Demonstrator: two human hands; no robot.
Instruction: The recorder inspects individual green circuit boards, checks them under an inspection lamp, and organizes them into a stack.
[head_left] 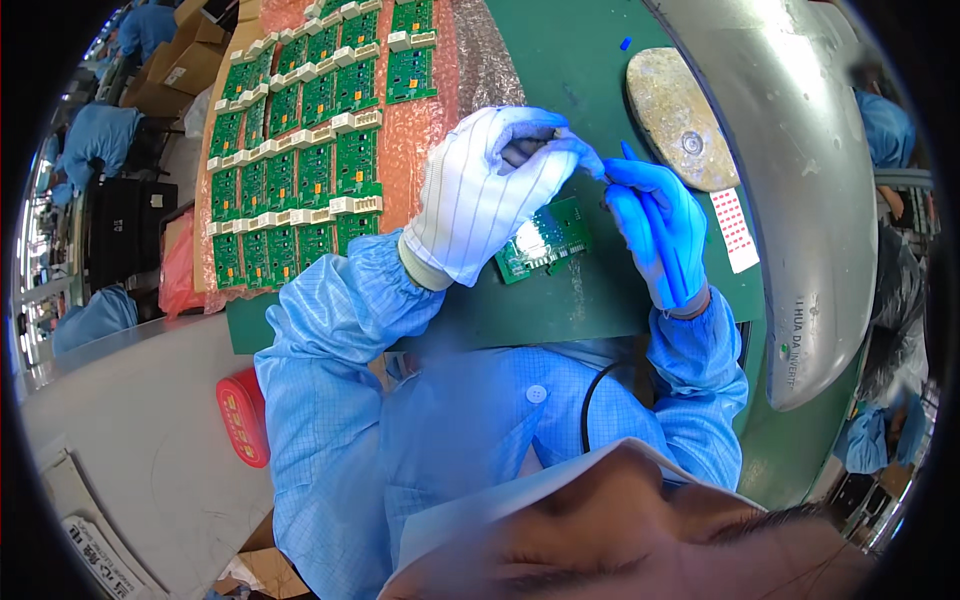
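Holding: left hand (487, 190), white-gloved, fingers curled, pinching something small I cannot make out
Right hand (655, 225): blue-gloved, closed around a blue tool
Circuit board (543, 240): flat on the green bench (570, 300), just below both hands
Spare boards (300, 150): rows on pink wrap, left

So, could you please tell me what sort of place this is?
Probably an electronics assembly line: rows of green boards lie on pink wrap, the gloved left hand and right hand work over one board.
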